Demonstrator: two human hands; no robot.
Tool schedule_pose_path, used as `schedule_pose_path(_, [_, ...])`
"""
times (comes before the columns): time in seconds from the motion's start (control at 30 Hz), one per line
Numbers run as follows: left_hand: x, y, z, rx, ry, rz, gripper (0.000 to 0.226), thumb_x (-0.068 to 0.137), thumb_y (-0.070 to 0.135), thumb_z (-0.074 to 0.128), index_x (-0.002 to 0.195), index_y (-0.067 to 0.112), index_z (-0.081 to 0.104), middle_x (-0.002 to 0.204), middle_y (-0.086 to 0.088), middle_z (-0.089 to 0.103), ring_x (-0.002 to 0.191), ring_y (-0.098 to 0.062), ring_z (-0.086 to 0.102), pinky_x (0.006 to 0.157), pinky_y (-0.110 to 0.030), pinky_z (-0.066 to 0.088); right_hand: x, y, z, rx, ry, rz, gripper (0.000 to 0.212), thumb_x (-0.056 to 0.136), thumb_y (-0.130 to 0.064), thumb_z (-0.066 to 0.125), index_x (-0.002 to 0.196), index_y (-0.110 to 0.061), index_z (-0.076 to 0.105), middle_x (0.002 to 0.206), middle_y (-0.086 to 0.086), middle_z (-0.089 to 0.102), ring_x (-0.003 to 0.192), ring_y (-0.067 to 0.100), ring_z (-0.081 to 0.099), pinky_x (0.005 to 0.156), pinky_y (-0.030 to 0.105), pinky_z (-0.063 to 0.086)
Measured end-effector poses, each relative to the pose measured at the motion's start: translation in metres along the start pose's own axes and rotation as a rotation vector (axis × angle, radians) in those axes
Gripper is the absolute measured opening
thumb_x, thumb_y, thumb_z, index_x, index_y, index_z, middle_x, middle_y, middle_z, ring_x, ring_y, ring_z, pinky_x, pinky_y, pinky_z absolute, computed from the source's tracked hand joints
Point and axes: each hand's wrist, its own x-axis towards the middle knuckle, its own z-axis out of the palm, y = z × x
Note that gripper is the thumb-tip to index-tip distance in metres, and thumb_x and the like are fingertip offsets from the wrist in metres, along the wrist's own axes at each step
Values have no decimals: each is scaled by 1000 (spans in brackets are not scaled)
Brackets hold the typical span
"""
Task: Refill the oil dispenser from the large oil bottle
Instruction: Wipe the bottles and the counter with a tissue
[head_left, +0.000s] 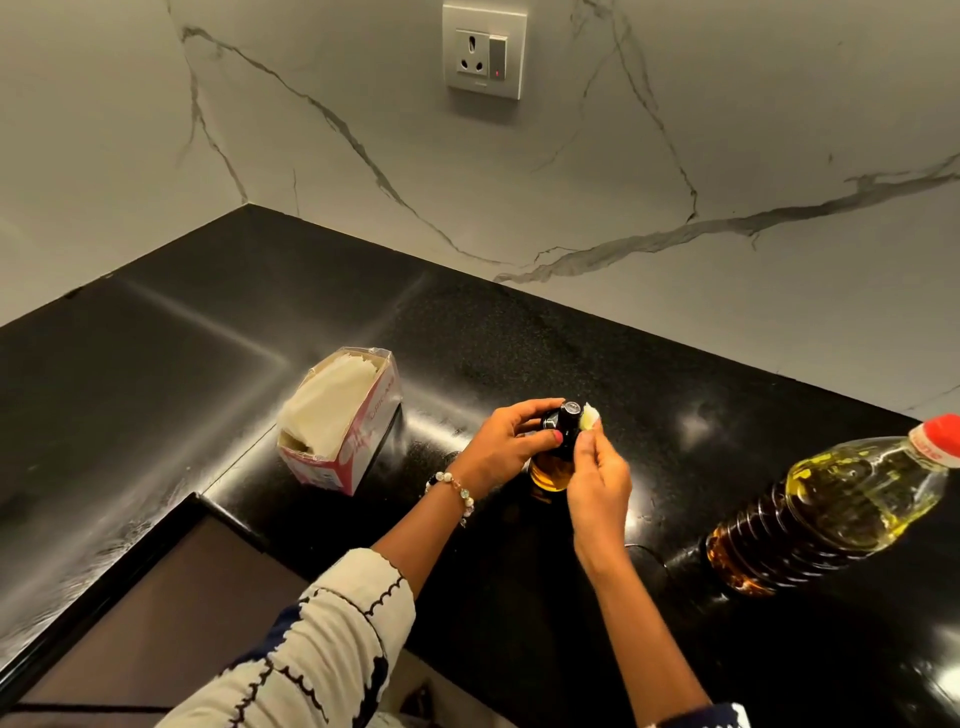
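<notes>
The oil dispenser (551, 467), a small glass bottle of amber oil with a black top (569, 418), stands on the black counter (208, 364) between my hands. My left hand (506, 441) grips the black top from the left, thumb across its front. My right hand (597, 478) pinches a small wad of pale tissue (591, 415) against the right side of the top. The large oil bottle (841, 499), clear plastic with yellow oil and a red cap (943, 434), stands to the right, capped and apart from both hands.
An opened tissue box (337, 421) lies on the counter left of the dispenser. A marble wall with a power socket (484, 51) rises behind. The counter's front edge steps back at the lower left, over a brown surface (156, 613).
</notes>
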Motion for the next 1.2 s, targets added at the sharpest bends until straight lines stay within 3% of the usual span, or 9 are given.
schedule_pose_path(0.1, [0, 0, 1, -5, 1, -8, 44, 89, 8, 63, 124, 35, 59, 128, 0, 63, 120, -13, 58, 106, -40, 46, 14, -4, -10, 59, -38, 10, 35, 101, -33, 40, 125, -18, 62, 112, -1, 69, 107, 12, 63, 97, 44, 49])
schedule_pose_path(0.23, [2, -1, 2, -22, 4, -12, 43, 88, 8, 63, 122, 34, 60, 126, -3, 64, 119, -16, 59, 105, -41, 46, -11, 5, -11, -75, -67, -37, 43, 102, -33, 36, 144, -22, 40, 138, 0, 54, 125, 11, 50, 106, 40, 41])
schedule_pose_path(0.33, [3, 0, 1, -35, -8, -17, 43, 89, 3, 62, 126, 26, 58, 126, -6, 64, 119, -17, 60, 105, -38, 46, -32, 5, -5, -144, -34, -90, 46, 102, -28, 37, 146, -17, 32, 144, -3, 43, 130, 4, 38, 110, 26, 33])
schedule_pose_path(0.47, [3, 7, -2, -49, -48, -39, 45, 90, -3, 60, 130, 17, 55, 133, -11, 58, 119, -16, 59, 101, -29, 49, -12, -1, -4, -52, 26, -58, 41, 102, -30, 40, 140, -16, 46, 137, 1, 55, 127, 13, 49, 107, 36, 41])
schedule_pose_path(0.57, [3, 15, -5, -44, -104, -73, 44, 91, -3, 58, 127, 23, 54, 126, -7, 62, 110, -9, 63, 94, -23, 51, 14, -8, -8, 123, -11, 3, 30, 100, -30, 44, 115, -19, 68, 107, -1, 71, 107, 14, 63, 96, 37, 49])
schedule_pose_path(0.73, [11, 27, -16, 69, -205, -107, 50, 92, -4, 56, 139, 8, 47, 122, -4, 62, 108, -6, 63, 93, -20, 50, 21, -9, -9, 195, 37, 24, 22, 95, -23, 56, 109, -15, 71, 100, -2, 73, 100, 11, 67, 92, 36, 52])
schedule_pose_path(0.83, [13, 23, -21, 162, -86, -118, 55, 89, 5, 65, 141, 15, 48, 123, -7, 62, 116, -16, 59, 97, -27, 49, 8, -5, -10, 191, 184, 41, 22, 89, -22, 65, 107, -12, 72, 97, -3, 74, 95, 6, 67, 90, 30, 53])
schedule_pose_path(0.97, [1, 13, 0, 140, 245, -69, 36, 85, 16, 72, 121, 19, 66, 104, 0, 69, 98, -13, 65, 78, -20, 53, -1, -4, -10, 53, 286, -24, 10, 83, -15, 71, 93, -15, 75, 86, 1, 74, 83, 12, 69, 77, 28, 56])
schedule_pose_path(1.2, [-6, 9, 24, 155, 358, -37, 50, 77, 16, 80, 124, 20, 63, 117, 3, 64, 102, -7, 62, 78, -11, 48, -2, -12, -5, -131, 321, -131, 18, 87, -13, 66, 103, -18, 74, 95, -5, 73, 90, 7, 65, 85, 30, 54])
